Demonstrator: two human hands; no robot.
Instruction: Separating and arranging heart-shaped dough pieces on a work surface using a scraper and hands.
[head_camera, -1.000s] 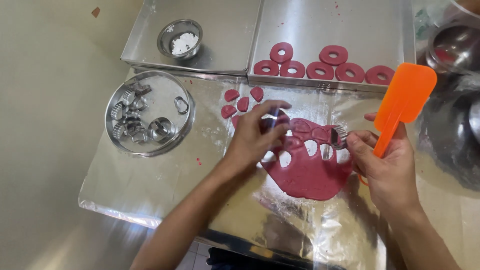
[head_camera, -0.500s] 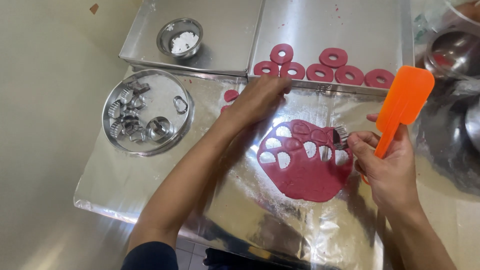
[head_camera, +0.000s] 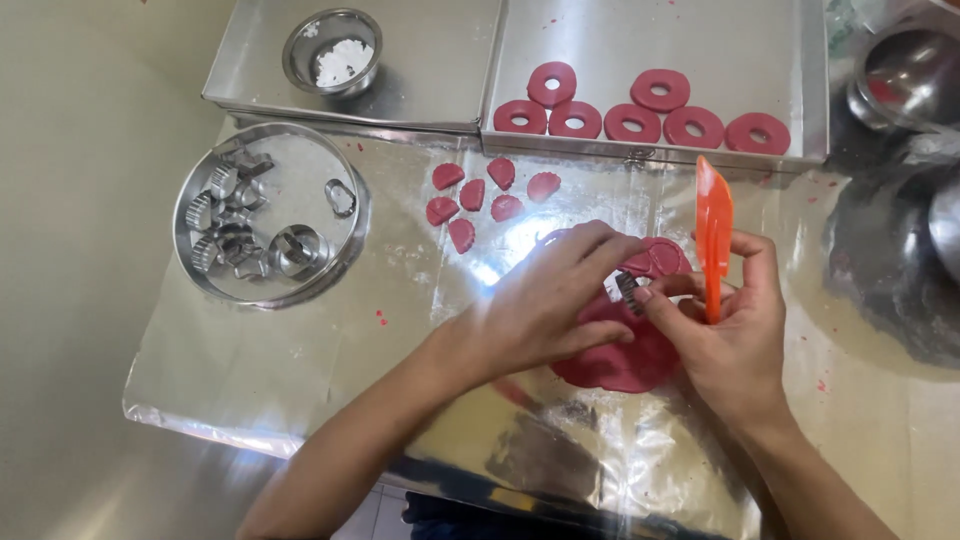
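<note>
Rolled-out red dough sheet (head_camera: 625, 360) sits on the foil-covered tabletop (head_camera: 300, 370), right under both hands, so most of it is hidden; only the lower edge and a bit near the top peek out.

Counting the rest:
- seven red ring-shaped dough pieces (head_camera: 632, 123) in the square metal tray (head_camera: 810, 90) at the back right
- six small red petal-shaped cutouts (head_camera: 472, 195) lying on the foil between the trays and the hands
- one small steel bowl with white powder (head_camera: 333, 52) in the second, left tray (head_camera: 250, 80)
- one round metal tin (head_camera: 195, 270) full of little steel cutters, too jumbled to count properly
- steel bowls at the far right (head_camera: 900, 75), cut off by the frame edge

Left hand (head_camera: 545, 305) reaches across palm down, fingers curled over the dough, fingertips meeting the right hand. Right hand (head_camera: 735, 335) comes up from the bottom right and is doing double duty: the orange plastic scraper (head_camera: 713, 235) stands nearly upright, tucked between thumb and fingers, while its fingertips pinch a small fluted metal cutter (head_camera: 628, 290). The cutter is mostly covered by fingers from both hands, so I can't tell its shape or whether the left hand is gripping it or just touching.
</note>
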